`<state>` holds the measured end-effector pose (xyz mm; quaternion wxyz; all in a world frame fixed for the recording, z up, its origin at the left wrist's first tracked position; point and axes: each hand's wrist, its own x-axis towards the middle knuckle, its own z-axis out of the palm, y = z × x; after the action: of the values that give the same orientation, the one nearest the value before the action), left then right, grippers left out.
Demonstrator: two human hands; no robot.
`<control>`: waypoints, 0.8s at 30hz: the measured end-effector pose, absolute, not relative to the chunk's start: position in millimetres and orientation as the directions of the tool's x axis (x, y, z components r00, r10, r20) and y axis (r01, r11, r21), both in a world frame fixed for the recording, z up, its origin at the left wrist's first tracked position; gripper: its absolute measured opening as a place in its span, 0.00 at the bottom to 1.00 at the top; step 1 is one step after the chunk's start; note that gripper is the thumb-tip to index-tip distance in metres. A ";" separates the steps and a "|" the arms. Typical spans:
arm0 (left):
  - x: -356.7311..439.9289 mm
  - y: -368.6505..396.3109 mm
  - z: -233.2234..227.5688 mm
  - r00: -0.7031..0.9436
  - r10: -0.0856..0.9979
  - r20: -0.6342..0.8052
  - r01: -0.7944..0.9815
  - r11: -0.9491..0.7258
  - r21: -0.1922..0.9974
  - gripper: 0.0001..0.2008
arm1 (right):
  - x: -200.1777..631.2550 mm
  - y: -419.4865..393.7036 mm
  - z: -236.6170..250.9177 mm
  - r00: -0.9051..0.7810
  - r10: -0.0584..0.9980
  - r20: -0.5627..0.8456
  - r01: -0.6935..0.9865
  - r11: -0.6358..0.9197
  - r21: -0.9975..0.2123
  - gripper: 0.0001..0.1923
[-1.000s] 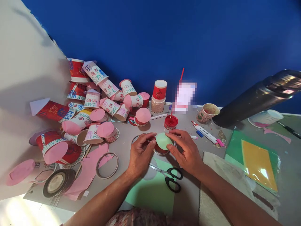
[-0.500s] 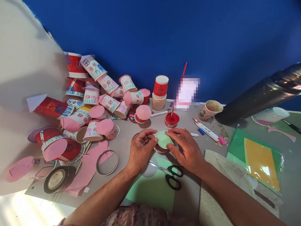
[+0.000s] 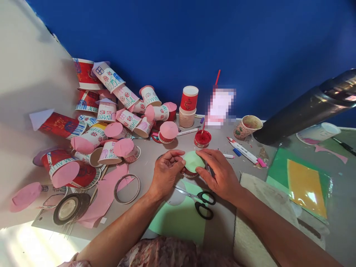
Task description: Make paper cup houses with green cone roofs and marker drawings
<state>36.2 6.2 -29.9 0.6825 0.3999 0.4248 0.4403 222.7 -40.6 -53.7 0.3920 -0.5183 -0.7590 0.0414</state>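
A light green paper circle lies on top of a red paper cup standing at the middle of the table. My left hand has its fingers curled, with thumb and forefinger pinching the circle's left edge. From the other side, my right hand grips the right edge between thumb and forefinger. Most of the cup is hidden under the circle and behind the hands. Scissors with black handles rest just below, on a cut sheet of light green paper.
Decorated paper cups with pink and white tops are piled at left. Nearby lie a tape roll and pink paper scraps. Behind stand stacked cups and a red paint pot. Markers and a black cylinder are right.
Both hands keep hold of the green circle on the cup, with only a slight shift of the fingers. The whole view has shifted a little.
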 end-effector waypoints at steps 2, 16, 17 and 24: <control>36.1 6.6 -30.6 0.250 0.941 -0.229 -0.271 0.295 0.916 0.16 | 222.6 -40.4 -53.2 -0.157 0.818 0.553 0.755 0.460 -0.467 0.19; 34.0 6.1 -34.5 0.241 0.951 -0.196 -0.166 0.239 0.957 0.12 | 228.4 -40.4 -53.4 -0.115 0.813 0.571 0.728 0.460 -0.508 0.21; 32.9 4.7 -34.9 0.218 0.964 -0.154 -0.109 0.181 0.977 0.11 | 229.2 -40.4 -52.7 -0.101 0.801 0.590 0.723 0.467 -0.510 0.19; 27.1 -2.5 -41.5 0.215 0.853 0.475 0.353 -0.522 0.777 0.07 | 229.5 -39.6 -50.8 -0.054 0.733 0.678 0.730 0.493 -0.474 0.15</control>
<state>27.1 -2.5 -41.5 0.2647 0.7333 0.4113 0.4724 229.5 -39.6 -50.8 0.4682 -0.5035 -0.7261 0.0017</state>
